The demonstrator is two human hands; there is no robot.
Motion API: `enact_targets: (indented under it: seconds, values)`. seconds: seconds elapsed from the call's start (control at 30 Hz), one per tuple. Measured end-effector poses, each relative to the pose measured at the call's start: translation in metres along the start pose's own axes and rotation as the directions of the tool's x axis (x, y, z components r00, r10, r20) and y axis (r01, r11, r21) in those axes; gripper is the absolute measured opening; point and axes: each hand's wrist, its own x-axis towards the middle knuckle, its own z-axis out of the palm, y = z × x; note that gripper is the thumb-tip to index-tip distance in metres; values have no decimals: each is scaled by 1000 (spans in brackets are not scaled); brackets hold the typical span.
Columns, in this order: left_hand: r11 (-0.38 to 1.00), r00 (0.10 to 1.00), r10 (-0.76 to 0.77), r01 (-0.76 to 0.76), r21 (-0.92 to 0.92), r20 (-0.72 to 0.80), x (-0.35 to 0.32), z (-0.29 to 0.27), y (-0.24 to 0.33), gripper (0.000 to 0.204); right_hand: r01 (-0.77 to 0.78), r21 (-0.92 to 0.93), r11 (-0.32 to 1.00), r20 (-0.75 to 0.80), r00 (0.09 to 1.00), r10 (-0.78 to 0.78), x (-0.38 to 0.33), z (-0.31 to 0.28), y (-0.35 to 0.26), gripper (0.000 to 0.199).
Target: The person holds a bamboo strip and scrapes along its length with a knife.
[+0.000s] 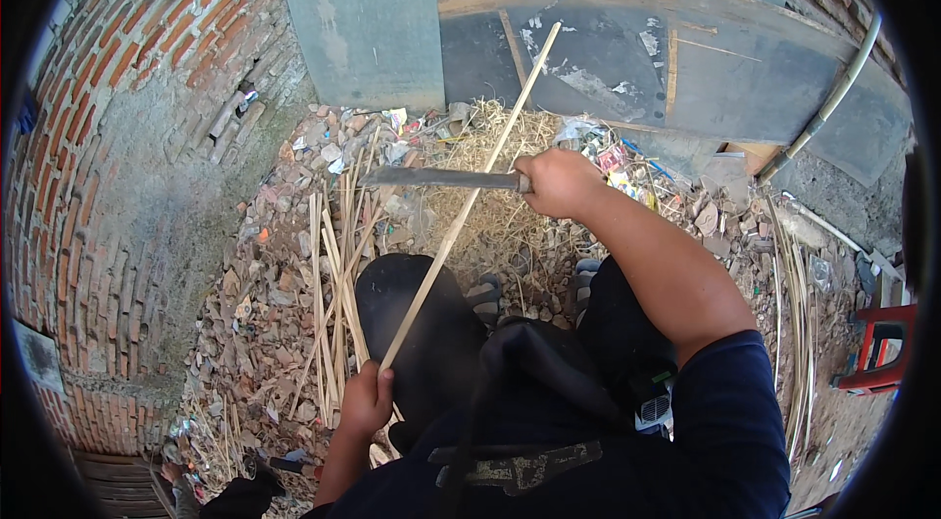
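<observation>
My right hand (561, 184) is closed around the handle of a machete (431, 178), its worn blade pointing left. The blade lies across a long pale bamboo strip (446, 247), roughly midway along it. My left hand (367, 401) grips the strip's near end beside my left knee, thumb on top. From there the strip slants up and to the right, over my dark trouser leg, its far end in the air before the boards. I cannot tell whether the blade's edge bites into the strip. Thin pale shavings (495, 132) are heaped on the ground beneath.
More bamboo strips (328, 294) lie left of my leg, and a bundle of long strips (796, 323) lies at right. Rubble (260, 323) and litter cover the ground. A brick wall (127, 215) stands left, grey boards (363, 24) ahead, a red plastic stool (877, 352) at far right.
</observation>
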Motion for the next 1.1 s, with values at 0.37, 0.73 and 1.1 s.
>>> enact_targets:
  seconds: [0.37,0.73,1.1]
  values:
    - [999,999,32,-32,-3,2,4,1,-9,34,-23,62,998,-74,997,28,5,0,26,25]
    - [999,999,37,-37,-24,1,2,3,-10,36,-83,102,991,-158,983,99,14,8,48,26]
    - [994,998,46,-50,-100,-43,4,8,-10,36,-57,120,991,-122,990,72,13,3,46,19]
